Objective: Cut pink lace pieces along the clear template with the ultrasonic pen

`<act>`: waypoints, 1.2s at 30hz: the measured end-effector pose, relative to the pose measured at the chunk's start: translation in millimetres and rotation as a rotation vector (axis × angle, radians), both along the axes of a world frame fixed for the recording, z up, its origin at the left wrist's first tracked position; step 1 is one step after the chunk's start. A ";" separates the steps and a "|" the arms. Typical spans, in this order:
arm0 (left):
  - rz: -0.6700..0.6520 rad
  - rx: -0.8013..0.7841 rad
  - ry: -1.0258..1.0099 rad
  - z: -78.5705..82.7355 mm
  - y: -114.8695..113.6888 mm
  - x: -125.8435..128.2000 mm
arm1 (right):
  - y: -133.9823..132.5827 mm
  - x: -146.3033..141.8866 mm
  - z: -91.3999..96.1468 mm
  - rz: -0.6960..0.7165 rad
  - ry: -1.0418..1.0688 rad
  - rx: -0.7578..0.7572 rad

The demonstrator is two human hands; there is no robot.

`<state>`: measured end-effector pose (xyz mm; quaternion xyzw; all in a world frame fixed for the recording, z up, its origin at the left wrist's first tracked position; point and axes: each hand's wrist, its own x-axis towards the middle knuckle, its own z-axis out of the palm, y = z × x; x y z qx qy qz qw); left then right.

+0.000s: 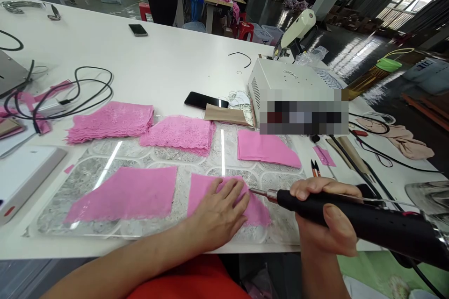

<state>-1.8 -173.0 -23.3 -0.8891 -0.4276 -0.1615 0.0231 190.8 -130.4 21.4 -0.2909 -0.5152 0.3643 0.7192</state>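
Note:
My left hand [222,215] lies with fingers spread on a pink fabric piece [198,191], near the front of a clear patterned mat [182,224]. My right hand [326,219] is wrapped round a thick black-handled tool [372,224] with a thin metal tip. That tip is at the fabric's slanted right edge, close to my left fingers; whether it touches the cloth I cannot tell. Left of it, a pink lace-edged piece [133,191] lies flat. Behind are two stacks of pink lace pieces, one left [112,119] and one middle [180,133], plus plain pink pieces [264,147].
A white box-shaped machine [291,79] stands behind the mat at right, partly blurred. Black cables [94,86] loop at left near a white device [28,177]. Two phones, a black one [203,100] and another farther back [138,30], lie on the white table. People work beyond.

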 end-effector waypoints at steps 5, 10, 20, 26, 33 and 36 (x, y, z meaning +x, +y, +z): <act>-0.005 -0.001 -0.005 -1.8 -0.2 0.3 | 0.4 1.0 -1.4 0.001 -0.004 -0.009; 0.006 0.009 -0.010 -2.5 -1.1 0.7 | 1.9 0.0 -0.4 -0.031 0.009 -0.024; 0.024 0.019 -0.010 6.7 -5.0 -8.0 | 4.1 -19.9 9.8 -0.180 0.075 -0.004; 0.111 0.094 -0.045 4.3 -16.5 -41.9 | 2.8 -39.9 4.9 -0.134 0.052 0.017; 0.194 0.118 -0.112 -5.5 -24.6 -64.1 | 4.8 -49.4 -2.3 -0.089 0.026 0.015; 0.202 0.106 -0.125 -6.4 -26.7 -65.2 | 5.8 -51.2 -3.5 -0.073 0.028 -0.002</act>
